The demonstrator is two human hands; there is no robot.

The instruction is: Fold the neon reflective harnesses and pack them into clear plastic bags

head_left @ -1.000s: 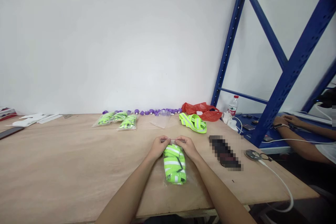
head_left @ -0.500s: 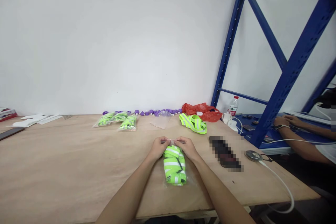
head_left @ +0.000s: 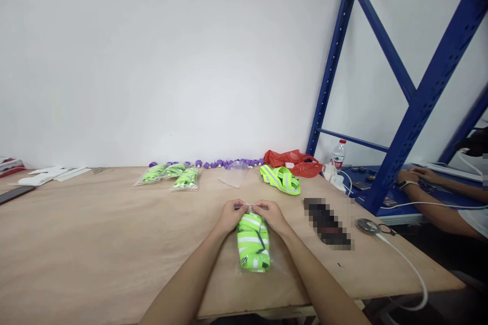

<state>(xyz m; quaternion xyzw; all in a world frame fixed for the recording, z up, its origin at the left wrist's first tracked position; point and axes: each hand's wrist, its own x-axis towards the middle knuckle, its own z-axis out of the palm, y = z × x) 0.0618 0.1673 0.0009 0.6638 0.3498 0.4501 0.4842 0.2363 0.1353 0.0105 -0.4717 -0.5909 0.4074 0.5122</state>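
A clear plastic bag [head_left: 244,272] lies near the table's front edge, with a folded yellow-green reflective strap [head_left: 253,244] inside it. My left hand [head_left: 232,214] pinches the bag's far edge at its left part. Close beside it, my right hand [head_left: 269,213] pinches the same edge, thumbs nearly meeting. Farther back are several filled bags [head_left: 186,179] of the same straps, an unfilled clear bag [head_left: 234,174] and a loose reflective strap [head_left: 281,180].
Purple rolls [head_left: 213,164] line the wall beside a red plastic bag [head_left: 293,161]. To the right are a pixelated dark object [head_left: 328,223], a round device [head_left: 368,226] with a white cable, a bottle [head_left: 338,154] and a blue rack [head_left: 414,106]. Another person's hands [head_left: 414,175] are beyond it.
Both hands stay at the bag's far edge with almost no movement. The bag and strap have shifted very slightly.
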